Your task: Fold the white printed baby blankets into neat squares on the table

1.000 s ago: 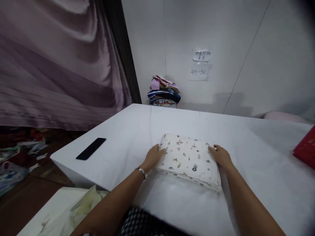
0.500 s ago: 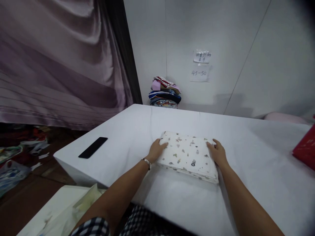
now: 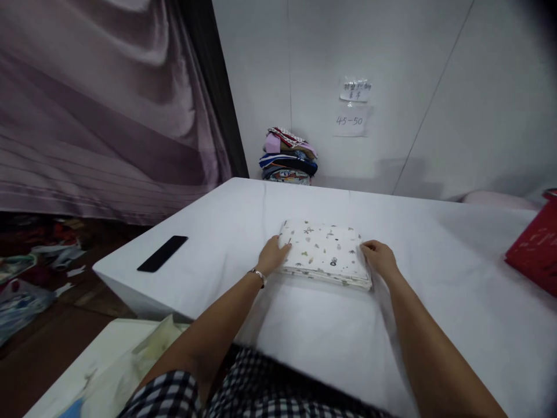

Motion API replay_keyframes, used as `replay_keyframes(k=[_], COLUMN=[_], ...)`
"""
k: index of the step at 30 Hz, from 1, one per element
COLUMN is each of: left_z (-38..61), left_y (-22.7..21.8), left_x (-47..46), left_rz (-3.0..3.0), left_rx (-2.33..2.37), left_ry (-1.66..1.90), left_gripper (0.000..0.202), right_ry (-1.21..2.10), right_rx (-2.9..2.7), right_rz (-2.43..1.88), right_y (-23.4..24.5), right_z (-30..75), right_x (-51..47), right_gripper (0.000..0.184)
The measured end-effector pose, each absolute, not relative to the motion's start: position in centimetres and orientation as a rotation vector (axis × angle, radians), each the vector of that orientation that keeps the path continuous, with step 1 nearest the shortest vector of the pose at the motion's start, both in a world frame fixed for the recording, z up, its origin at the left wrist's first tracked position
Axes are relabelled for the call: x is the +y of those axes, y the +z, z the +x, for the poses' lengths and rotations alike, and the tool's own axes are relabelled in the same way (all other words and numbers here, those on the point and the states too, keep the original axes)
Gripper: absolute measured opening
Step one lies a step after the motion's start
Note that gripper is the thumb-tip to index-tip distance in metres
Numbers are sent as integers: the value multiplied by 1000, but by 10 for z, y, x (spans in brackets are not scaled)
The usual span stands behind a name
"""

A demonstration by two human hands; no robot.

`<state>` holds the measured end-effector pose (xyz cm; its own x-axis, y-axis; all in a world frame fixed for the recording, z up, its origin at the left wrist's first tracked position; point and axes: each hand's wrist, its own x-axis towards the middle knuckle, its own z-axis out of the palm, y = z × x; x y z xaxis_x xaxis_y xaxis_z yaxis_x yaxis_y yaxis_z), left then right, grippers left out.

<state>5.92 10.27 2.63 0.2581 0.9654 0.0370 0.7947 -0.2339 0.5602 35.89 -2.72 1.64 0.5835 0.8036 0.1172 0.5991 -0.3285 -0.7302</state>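
Two-handed, am holding the folded cloth (image 3: 322, 248), white with small printed motifs, flat on the white table (image 3: 217, 232), directly ahead. With the left hand (image 3: 273, 255), am pinching its left side; with the right hand (image 3: 378, 256), am pinching its right edge. Am wearing a bracelet (image 3: 260, 277) on the left arm (image 3: 226, 319). Am facing a pile of fabrics (image 3: 289, 158) beyond the table's far edge.

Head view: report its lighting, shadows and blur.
Head view: dull, greyish light; soft shadows on the wall; a dark, blurred patch in the top right corner; illegible pale markings on the red item; motifs on the folded cloth distinguishable.
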Motion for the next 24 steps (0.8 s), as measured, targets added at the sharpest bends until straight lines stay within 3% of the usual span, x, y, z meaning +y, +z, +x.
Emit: replay_keyframes(k=[5,12,20,24], left_z=[52,53,52,53], left_y=[28,24,20,19], left_x=[69,40,41,41], left_rz=[2516,2601,2591,2586], left_rx=[1281,870,845,836], left_ry=[853,737,757,754], left_gripper=[38,22,19,20], right_ry=[520,991,632,638], right_rx=[-1346,-1750,-1930,-1926], right_rz=[-1891,-1743,-1849,-1876], right_y=[44,60,48,46], right_z=[345,303,288,288], right_x=[-36,-49,-44,-43], right_gripper=[21,19,15,15])
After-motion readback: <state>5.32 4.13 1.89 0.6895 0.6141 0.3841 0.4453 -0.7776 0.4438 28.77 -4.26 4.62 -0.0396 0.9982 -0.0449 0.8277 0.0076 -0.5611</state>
